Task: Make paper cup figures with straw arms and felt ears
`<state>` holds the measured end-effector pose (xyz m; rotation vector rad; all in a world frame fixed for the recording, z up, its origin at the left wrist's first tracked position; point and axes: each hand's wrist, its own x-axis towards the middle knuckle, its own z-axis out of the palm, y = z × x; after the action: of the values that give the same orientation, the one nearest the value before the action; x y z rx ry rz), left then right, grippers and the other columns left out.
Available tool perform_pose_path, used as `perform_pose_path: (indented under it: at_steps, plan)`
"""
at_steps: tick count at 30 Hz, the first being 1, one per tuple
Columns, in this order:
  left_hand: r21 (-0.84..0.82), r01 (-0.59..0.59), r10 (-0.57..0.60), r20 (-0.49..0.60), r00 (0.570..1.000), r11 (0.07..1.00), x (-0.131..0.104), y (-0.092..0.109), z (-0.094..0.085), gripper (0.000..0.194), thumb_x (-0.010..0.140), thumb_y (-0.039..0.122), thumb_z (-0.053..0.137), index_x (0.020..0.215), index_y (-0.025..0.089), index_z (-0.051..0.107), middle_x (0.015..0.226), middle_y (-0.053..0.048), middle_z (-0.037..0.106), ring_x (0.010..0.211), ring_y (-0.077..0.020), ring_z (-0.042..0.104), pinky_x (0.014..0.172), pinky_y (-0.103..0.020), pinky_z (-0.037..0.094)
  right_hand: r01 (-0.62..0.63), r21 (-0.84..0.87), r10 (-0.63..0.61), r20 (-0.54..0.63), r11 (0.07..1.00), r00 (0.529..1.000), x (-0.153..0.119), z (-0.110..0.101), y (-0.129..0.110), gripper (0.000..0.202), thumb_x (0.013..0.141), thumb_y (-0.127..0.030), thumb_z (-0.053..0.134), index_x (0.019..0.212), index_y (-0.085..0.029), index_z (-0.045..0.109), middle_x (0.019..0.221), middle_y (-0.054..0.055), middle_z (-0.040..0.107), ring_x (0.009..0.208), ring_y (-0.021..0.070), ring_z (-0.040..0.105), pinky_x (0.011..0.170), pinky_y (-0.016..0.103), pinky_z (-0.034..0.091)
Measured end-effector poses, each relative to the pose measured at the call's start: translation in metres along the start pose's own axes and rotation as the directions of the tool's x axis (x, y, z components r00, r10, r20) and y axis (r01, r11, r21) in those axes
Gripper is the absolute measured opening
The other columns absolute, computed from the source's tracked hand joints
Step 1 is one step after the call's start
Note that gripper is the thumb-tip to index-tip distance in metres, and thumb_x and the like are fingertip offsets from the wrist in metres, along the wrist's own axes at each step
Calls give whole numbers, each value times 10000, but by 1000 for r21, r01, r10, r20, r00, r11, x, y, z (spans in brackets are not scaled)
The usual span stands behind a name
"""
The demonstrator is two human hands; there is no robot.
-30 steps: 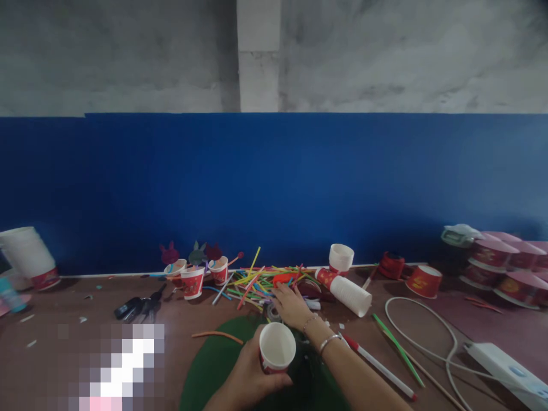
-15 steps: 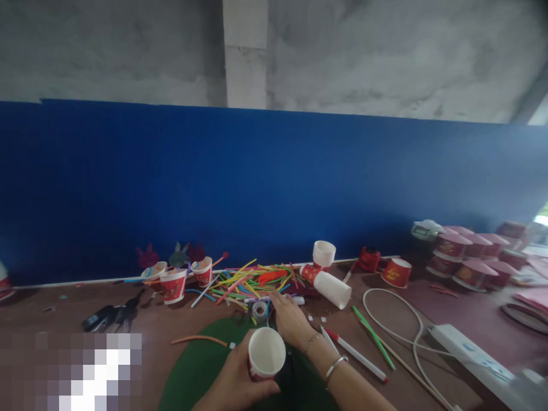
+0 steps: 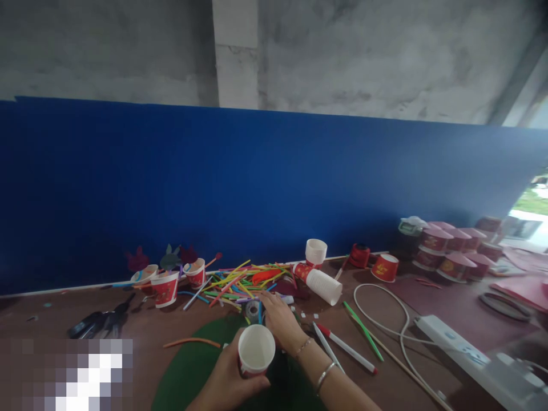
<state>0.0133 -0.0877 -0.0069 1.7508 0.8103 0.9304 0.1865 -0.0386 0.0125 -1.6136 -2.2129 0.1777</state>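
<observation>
1. Head view, hands: left hand (image 3: 229, 382) is wrapped around a paper cup (image 3: 256, 349), held upright above the green mat (image 3: 188, 371); the cup's white inside shows nothing in it. Right hand (image 3: 276, 319) lies palm down with fingers loosely spread, reaching to the near edge of the straw pile (image 3: 240, 279); whether it grips anything cannot be told.
2. Head view, containers: three small red cups (image 3: 166, 285) stand upright near the wall on the left, with paper cut-outs behind them; their contents are unclear. One stack of cups (image 3: 319, 282) lies on its side right of the straws, open end toward the near right. One white cup (image 3: 315, 251) stands behind that stack. A red cup (image 3: 384, 267) stands further right, and lidded red tubs (image 3: 445, 251) are stacked at the far right.
3. Head view, edges and room: table (image 3: 141, 331) runs to the blue wall panel (image 3: 257, 182). Scissors (image 3: 100, 322) lie left of the mat, with bare tabletop between. A red-capped pen (image 3: 345, 348), a white cable (image 3: 398, 319) and a power strip (image 3: 454, 345) crowd the right side.
</observation>
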Motion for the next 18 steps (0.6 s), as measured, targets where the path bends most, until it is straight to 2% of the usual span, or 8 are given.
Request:
perform_pose_path:
  at_steps: [3, 5, 8, 10, 11, 13, 16, 18]
  plan:
    - [1, -13, 13, -6, 1000, 1000, 0, -2, 0, 597, 614, 407, 759, 1105, 167, 519, 987, -59, 630, 876, -211, 568, 796, -294, 449, 46, 59, -41, -81, 997, 996, -7, -22, 0, 436, 837, -111, 349, 1229, -164, 534, 1221, 92, 597, 1134, 195, 512, 1001, 318, 356]
    - [12, -3, 3, -15, 1000, 1000, 0, -3, 0, 592, 613, 382, 765, 1107, 169, 517, 1002, -60, 629, 893, -212, 570, 811, -295, 447, 60, 41, -55, -119, 997, 991, -10, -34, 5, 383, 847, -166, 391, 1187, -180, 566, 1202, 84, 605, 1129, 210, 507, 997, 336, 354]
    - [6, 30, -30, -26, 999, 1000, -1, -4, 0, 571, 616, 335, 761, 1108, 176, 518, 1036, -58, 628, 917, -214, 572, 836, -299, 443, -113, -72, 90, -269, 991, 959, -14, -49, 27, 362, 845, -243, 448, 1181, -186, 569, 1302, 99, 524, 1226, 270, 410, 1044, 433, 272]
    - [-5, 50, -50, -30, 998, 999, -2, -5, 0, 542, 618, 303, 753, 1095, 175, 528, 1043, -58, 632, 924, -215, 574, 846, -303, 444, -359, -61, 308, -391, 932, 867, -16, -60, 55, 359, 876, -255, 409, 1201, -194, 548, 1319, 108, 495, 1238, 286, 390, 1026, 461, 285]
    - [-8, 54, -55, -30, 998, 998, -2, -5, 0, 534, 618, 294, 749, 1091, 174, 533, 1039, -56, 635, 926, -215, 574, 849, -304, 445, -481, -19, 430, -417, 877, 801, -17, -67, 72, 358, 884, -246, 400, 1214, -198, 532, 1331, 104, 480, 1247, 282, 379, 1026, 451, 294]
    - [-9, 52, -53, -25, 998, 999, -2, -5, 1, 545, 615, 303, 748, 1101, 176, 538, 1028, -53, 640, 926, -217, 574, 850, -306, 448, -634, 69, 611, -362, 770, 704, -18, -80, 109, 339, 912, -195, 364, 1212, -191, 523, 1292, 93, 512, 1209, 227, 432, 1006, 379, 351]
    - [3, 54, -54, -30, 998, 999, -1, -5, 1, 558, 606, 326, 751, 1106, 184, 547, 1011, -48, 646, 908, -218, 573, 838, -309, 455, -725, 105, 723, -254, 681, 642, -17, -97, 161, 289, 899, -298, 512, 1159, -173, 538, 1188, 78, 564, 1001, 205, 576, 842, 404, 489]
    - [8, 57, -57, -40, 998, 998, 0, -5, 1, 554, 604, 331, 750, 1100, 183, 553, 1003, -51, 645, 897, -217, 570, 826, -306, 457, -766, 96, 769, -165, 636, 618, -14, -101, 186, 301, 887, -311, 539, 1154, -172, 539, 1171, 75, 566, 967, 198, 589, 806, 396, 511]
